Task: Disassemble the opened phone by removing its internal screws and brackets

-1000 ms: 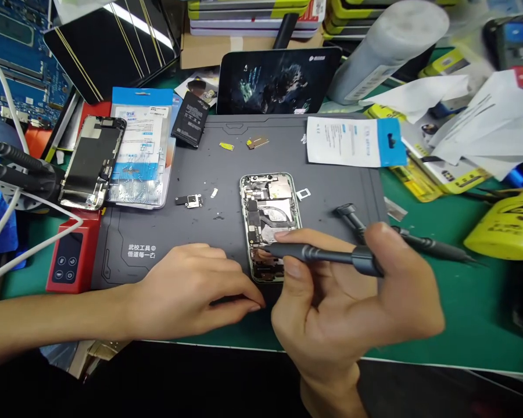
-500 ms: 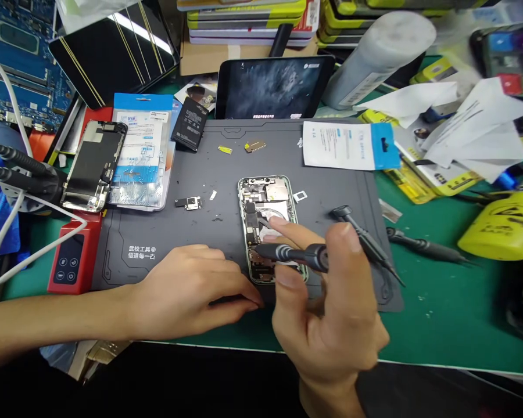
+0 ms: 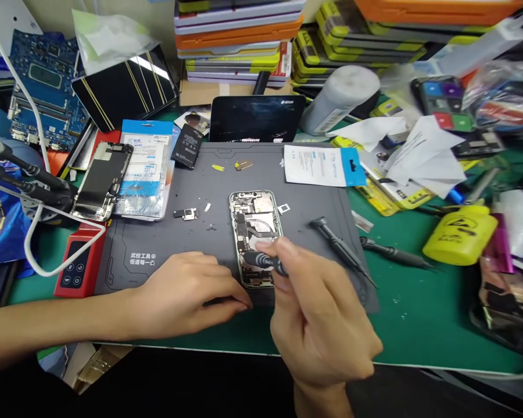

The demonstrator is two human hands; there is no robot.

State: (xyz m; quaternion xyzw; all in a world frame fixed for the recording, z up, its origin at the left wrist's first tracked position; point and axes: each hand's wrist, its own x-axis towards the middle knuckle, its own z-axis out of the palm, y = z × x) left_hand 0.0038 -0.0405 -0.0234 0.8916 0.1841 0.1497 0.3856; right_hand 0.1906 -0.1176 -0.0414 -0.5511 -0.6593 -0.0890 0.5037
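An opened phone (image 3: 257, 223) lies on the grey mat, its circuit board and inner parts showing. My right hand (image 3: 322, 307) is closed on a dark screwdriver (image 3: 264, 261), whose handle lies across the lower half of the phone; I cannot see its tip. My left hand (image 3: 196, 293) rests at the mat's front edge, fingers curled and fingertips together by the phone's lower left corner. Whatever those fingertips hold, if anything, is hidden. Right of the phone sits a small card tray (image 3: 283, 208). A small metal part (image 3: 186, 213) lies to its left.
Two more screwdrivers (image 3: 342, 247) (image 3: 394, 253) lie at the right, near a yellow bottle (image 3: 459, 233). A phone screen (image 3: 104, 180), a black battery (image 3: 187, 146) and a tablet (image 3: 257, 119) stand or lie behind. A red device (image 3: 79, 261) with a white cable is left.
My right thumb and fingers have closed in around the screwdriver, which lay more loosely across them before. My left hand has kept its pose. The camera's view has shifted.
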